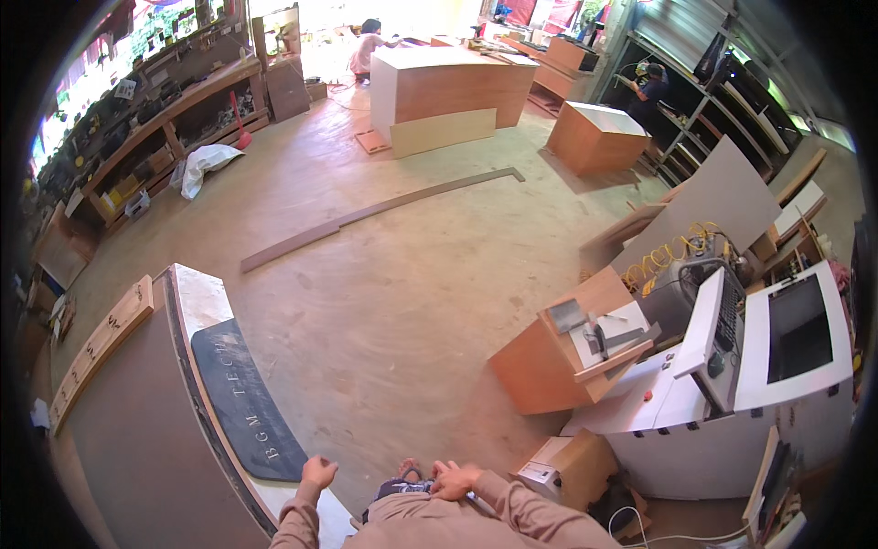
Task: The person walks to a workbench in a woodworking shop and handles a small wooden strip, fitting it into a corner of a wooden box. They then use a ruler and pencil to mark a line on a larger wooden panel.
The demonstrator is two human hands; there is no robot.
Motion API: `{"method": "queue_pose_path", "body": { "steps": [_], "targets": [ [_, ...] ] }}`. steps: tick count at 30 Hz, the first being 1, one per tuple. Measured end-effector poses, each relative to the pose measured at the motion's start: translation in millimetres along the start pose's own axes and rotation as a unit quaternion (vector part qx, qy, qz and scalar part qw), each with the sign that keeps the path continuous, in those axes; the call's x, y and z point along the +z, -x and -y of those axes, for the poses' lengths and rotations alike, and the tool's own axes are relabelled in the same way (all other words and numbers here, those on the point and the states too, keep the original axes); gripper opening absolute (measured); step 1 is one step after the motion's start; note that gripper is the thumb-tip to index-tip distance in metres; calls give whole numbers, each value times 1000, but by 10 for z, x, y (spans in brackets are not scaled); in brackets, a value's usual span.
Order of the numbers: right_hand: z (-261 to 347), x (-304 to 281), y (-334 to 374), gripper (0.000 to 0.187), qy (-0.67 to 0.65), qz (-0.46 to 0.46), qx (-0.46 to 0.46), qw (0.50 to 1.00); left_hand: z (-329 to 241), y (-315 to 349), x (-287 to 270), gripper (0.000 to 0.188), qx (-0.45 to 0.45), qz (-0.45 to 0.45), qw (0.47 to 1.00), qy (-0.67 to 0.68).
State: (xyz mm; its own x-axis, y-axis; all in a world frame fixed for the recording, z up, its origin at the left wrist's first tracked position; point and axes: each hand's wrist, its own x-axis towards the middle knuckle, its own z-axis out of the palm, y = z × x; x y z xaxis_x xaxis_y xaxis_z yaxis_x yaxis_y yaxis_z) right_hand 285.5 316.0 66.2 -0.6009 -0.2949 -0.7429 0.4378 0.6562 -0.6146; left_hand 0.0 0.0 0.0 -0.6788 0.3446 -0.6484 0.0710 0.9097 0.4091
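Note:
My left hand (318,471) is curled into a loose fist beside the edge of a machine bed, with nothing seen in it. Just past it, a long dark mat (242,393) with pale lettering lies along the white side strip of the bed. My right hand (455,480) rests at my waist against the front of my brown shirt (430,522). Its fingers are bent together, and whatever they may grip is hidden. Below that hand a sandalled foot (410,468) shows on the floor.
A machine control console (750,366) with keyboard and screen stands right, near an orange-brown cabinet (540,366) bearing tools. A cardboard box (574,467) sits near my right side. One long board (384,209) lies across the floor. Two people work farther off among wooden cabinets.

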Motion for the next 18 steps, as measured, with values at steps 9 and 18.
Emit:
{"method": "queue_pose_path", "body": {
  "steps": [9, 18],
  "targets": [
    [144, -1668, -772, 41, 234, 111, -234, 937, -1544, -904, 116, 53, 124, -33, 976, 176],
    [634, -4264, -2014, 44, 252, 32, -155, 955, -875, -1718, -692, 40, -308, 9, 937, 167]
  ]
}}
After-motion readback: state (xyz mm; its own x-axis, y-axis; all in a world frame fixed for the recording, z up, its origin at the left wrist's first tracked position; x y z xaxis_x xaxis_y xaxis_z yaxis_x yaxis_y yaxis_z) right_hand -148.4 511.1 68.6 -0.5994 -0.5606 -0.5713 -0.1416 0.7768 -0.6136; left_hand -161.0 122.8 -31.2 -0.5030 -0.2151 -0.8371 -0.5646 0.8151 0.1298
